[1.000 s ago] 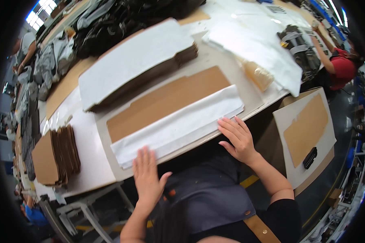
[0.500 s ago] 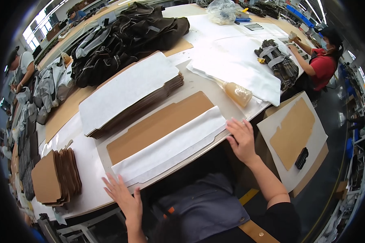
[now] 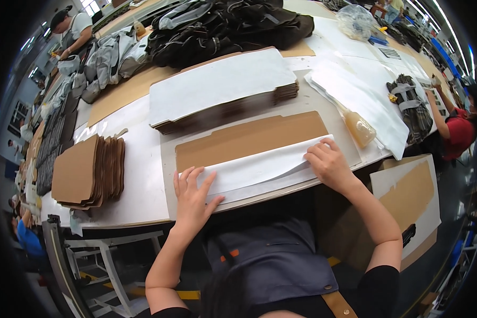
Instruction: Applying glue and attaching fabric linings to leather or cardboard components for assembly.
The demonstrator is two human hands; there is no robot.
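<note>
A brown cardboard panel (image 3: 254, 132) lies on the table in front of me, with a white sheet (image 3: 259, 172) folded over along its near side. My left hand (image 3: 192, 193) rests at the left end of the sheet, fingers spread and thumb apart by the near edge. At the right end, the bent fingers of my right hand (image 3: 327, 163) grip the sheet's folded edge, and the sheet bulges up slightly beside them. What the right thumb does is hidden. Just beyond the panel lies a stack of white-topped brown panels (image 3: 222, 87).
Smaller brown panels (image 3: 74, 169) are stacked at left. A glue bottle (image 3: 359, 130) lies on white sheets (image 3: 376, 100) at right. Dark bags (image 3: 228, 32) are heaped at the back. A box (image 3: 408, 199) stands beside the table's right edge. Other people work at left and right.
My view has turned, shifting the table contents. My left hand has come onto the sheet's left end. My right hand's fingers have curled from lying flat to gripping the folded edge.
</note>
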